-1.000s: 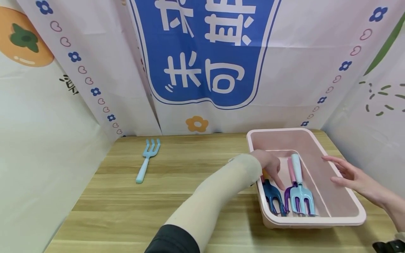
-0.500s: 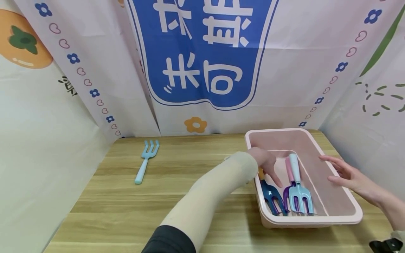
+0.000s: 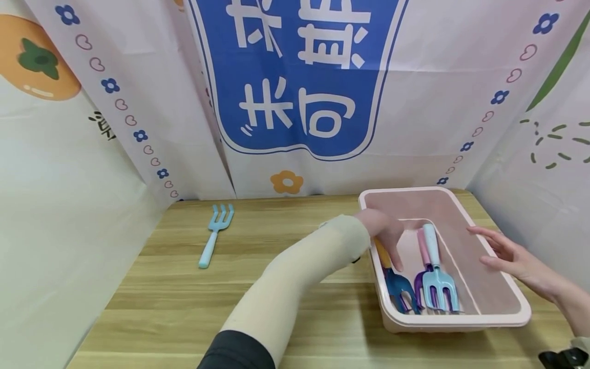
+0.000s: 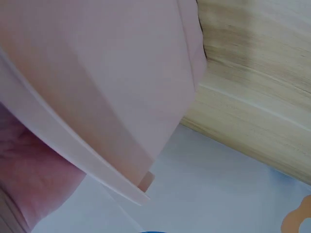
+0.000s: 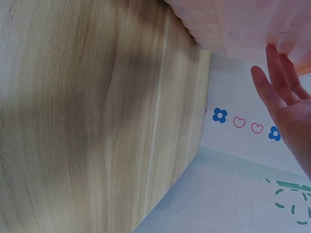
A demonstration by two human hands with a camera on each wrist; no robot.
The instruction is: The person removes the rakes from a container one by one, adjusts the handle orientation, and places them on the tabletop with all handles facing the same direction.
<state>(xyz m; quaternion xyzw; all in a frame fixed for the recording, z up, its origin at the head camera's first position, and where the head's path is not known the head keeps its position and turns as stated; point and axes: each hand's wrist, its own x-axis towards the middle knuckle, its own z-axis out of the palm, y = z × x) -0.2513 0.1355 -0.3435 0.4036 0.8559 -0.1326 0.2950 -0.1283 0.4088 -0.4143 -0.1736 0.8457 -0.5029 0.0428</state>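
My left hand (image 3: 382,230) reaches over the left rim of a pink plastic bin (image 3: 500,302), thumb pointing down inside. Beside it lies a dark blue hand fork (image 3: 400,287) with an orange handle; the other fingers are hidden, so I cannot tell whether they grip anything. Next to it in the bin, a light blue hand fork (image 3: 438,279) lies across a purple one with a pink handle (image 3: 423,246). Some purple shows under the dark blue fork. My right hand (image 3: 516,259) rests at the bin's right rim, fingers loosely extended along the outer wall (image 5: 233,24).
A light blue three-pronged hand rake (image 3: 215,236) lies at the left on the wooden table (image 3: 184,307). Printed white cloth (image 3: 415,128) hangs behind and on both sides, close to the bin's far and right edges.
My left hand has drawn slightly left and back toward the bin's left wall, showing more of the orange handle. The right hand stays at the rim; the light blue fork stays in place.
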